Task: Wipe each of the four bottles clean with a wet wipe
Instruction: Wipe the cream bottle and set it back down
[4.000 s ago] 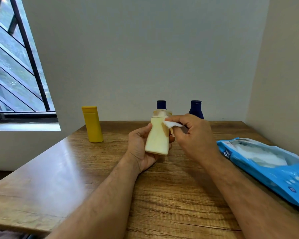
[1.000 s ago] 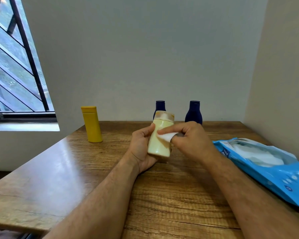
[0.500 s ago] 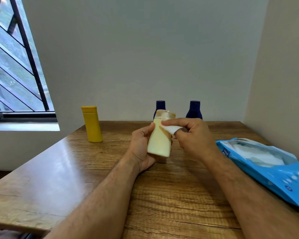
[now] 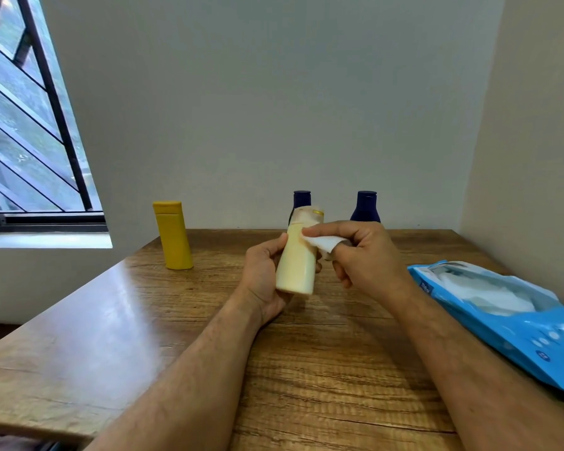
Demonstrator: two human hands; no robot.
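Your left hand (image 4: 263, 275) holds the pale cream plastic bottle (image 4: 296, 265), fingers curled round its lower body and thumb against its left side; the bottle is lifted off the table and leans slightly right. No label text on it can be read; a small yellow mark shows near its beige cap.

Your right hand (image 4: 362, 255) pinches the folded white wet wipe (image 4: 323, 241) and presses it to the bottle's upper right shoulder, just below the cap.

Behind the held bottle: first dark blue bottle (image 4: 301, 200), mostly hidden, upright at the table's far edge. Beside it to the right: second dark blue bottle (image 4: 366, 206), upright, behind your right hand. Well apart to the left: yellow flat-sided plastic bottle (image 4: 173, 236), standing, leaning slightly.

Right side of the brown wood-grain table (image 4: 118, 323): blue wet-wipe pack (image 4: 518, 323), lying flat, white wipes showing at its opening; its printed lettering is too small to read.

Far left: barred window (image 4: 26, 131).
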